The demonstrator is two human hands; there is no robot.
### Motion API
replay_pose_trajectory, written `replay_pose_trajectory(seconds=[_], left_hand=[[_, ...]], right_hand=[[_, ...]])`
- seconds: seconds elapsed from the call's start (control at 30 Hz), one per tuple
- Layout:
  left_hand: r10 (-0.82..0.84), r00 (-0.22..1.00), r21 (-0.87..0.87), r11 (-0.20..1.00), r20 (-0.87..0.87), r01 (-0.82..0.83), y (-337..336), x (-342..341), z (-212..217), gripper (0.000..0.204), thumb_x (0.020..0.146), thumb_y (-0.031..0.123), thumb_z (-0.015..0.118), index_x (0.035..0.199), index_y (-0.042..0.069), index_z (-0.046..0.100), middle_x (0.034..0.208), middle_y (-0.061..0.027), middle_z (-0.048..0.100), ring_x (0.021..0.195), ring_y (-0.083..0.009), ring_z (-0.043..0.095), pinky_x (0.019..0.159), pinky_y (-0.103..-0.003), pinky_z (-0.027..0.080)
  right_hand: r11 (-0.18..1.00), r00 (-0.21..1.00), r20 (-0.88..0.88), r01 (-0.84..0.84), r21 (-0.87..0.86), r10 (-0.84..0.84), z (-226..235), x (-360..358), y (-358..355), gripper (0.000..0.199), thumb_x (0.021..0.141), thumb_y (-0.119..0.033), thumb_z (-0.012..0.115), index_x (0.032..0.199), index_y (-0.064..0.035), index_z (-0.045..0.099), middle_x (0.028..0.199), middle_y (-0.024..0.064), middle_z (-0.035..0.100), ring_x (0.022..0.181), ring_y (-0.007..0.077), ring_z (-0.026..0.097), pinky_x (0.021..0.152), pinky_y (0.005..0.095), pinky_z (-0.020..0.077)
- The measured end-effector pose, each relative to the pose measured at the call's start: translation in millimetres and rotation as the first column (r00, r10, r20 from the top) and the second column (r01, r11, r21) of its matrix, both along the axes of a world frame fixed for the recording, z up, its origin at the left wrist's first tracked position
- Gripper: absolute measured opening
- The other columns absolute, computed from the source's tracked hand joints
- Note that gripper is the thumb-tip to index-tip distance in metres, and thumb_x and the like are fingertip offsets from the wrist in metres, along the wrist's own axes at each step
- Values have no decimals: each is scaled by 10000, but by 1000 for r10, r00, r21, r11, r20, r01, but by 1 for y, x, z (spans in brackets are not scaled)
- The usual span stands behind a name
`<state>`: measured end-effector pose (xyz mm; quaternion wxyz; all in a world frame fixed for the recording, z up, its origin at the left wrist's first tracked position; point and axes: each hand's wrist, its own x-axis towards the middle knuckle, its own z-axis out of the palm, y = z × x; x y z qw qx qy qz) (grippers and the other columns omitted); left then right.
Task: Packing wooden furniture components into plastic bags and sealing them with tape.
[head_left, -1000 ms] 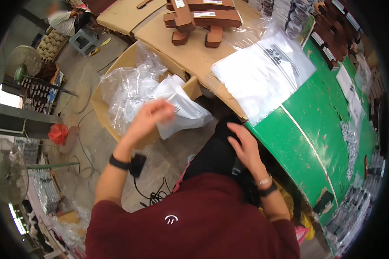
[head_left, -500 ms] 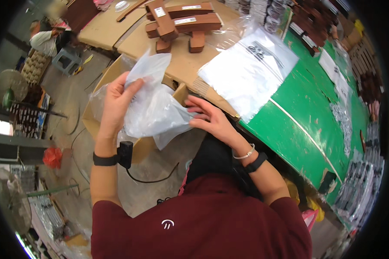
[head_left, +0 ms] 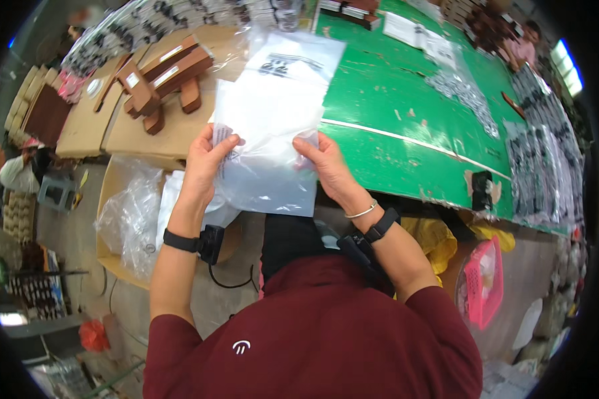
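Between my two hands is a frosted plastic bag (head_left: 267, 189), its lower part hanging over the table's front edge. My left hand (head_left: 207, 161) pinches its left side between thumb and fingers. On the other side, my right hand (head_left: 327, 166) grips the right edge, thumb on top. The bag overlaps a pile of whitish plastic bags (head_left: 298, 56) with dark print, lying on the table; where one ends and the other begins is hard to tell.
A cardboard box (head_left: 121, 271) at the left holds crumpled clear plastic (head_left: 130, 213). Brown wooden pieces (head_left: 143, 100) are stacked on the cardboard-covered table. Small wrapped parts (head_left: 466, 93) lie on the green tabletop (head_left: 393, 156). A pink basket (head_left: 474, 282) stands below right.
My hands have left the plastic at the cardboard box and moved right to the bag pile, where both now grip a bag. The view has turned rightward.
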<state>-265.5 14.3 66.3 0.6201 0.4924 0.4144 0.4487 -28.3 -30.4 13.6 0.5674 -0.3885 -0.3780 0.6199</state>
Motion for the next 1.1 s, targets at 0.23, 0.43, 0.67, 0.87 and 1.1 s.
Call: replay_pose_trajectory(seconds=[0.23, 0.43, 0.67, 0.87, 1.1], left_hand=[[76, 977, 310, 951, -199, -10, 59, 95, -19, 569, 835, 66, 750, 1363, 52, 537, 1026, -52, 648, 816, -117, 597, 749, -267, 498], [466, 833, 913, 393, -298, 107, 21, 176, -15, 326, 826, 5, 684, 1142, 22, 605, 1062, -160, 616, 998, -331, 601, 858, -397, 480], [218, 551, 579, 485, -806, 655, 17, 210, -86, 727, 801, 423, 767, 1442, 200, 505, 1501, -92, 465, 1390, -361, 407, 1105, -592, 335], [216, 374, 432, 489, -902, 758, 15, 212, -96, 899, 785, 635, 684, 1555, 302, 362, 1635, -59, 286, 1502, -376, 233, 1135, -734, 170], [105, 401, 406, 415, -910, 814, 22, 194, -91, 841, 781, 557, 735, 1514, 281, 430, 1536, -79, 444, 1437, -322, 371, 1142, -673, 212]], right_hand=[[948, 943, 98, 318, 6, -317, -9, 100, -3, 262, 917, -219, 715, 1095, -43, 637, 950, 14, 667, 805, 100, 616, 659, 264, 513], [865, 870, 133, 490, -111, -476, -40, 165, -3, 267, 909, -160, 712, 1112, -20, 607, 957, 42, 659, 803, 133, 635, 663, 290, 533], [747, 637, 465, 660, 84, -615, -57, 205, -37, 373, 882, -133, 725, 1188, 5, 561, 1004, 86, 655, 844, 174, 643, 709, 353, 539], [620, -223, 794, 521, 587, -565, -4, 203, -61, 589, 831, -106, 730, 1376, -34, 520, 1197, 153, 652, 1116, 290, 618, 953, 422, 480], [912, -10, 918, -122, 392, -396, -28, 183, -30, 628, 855, -183, 728, 1430, -83, 495, 1517, 176, 435, 1416, 351, 398, 1167, 550, 302]])
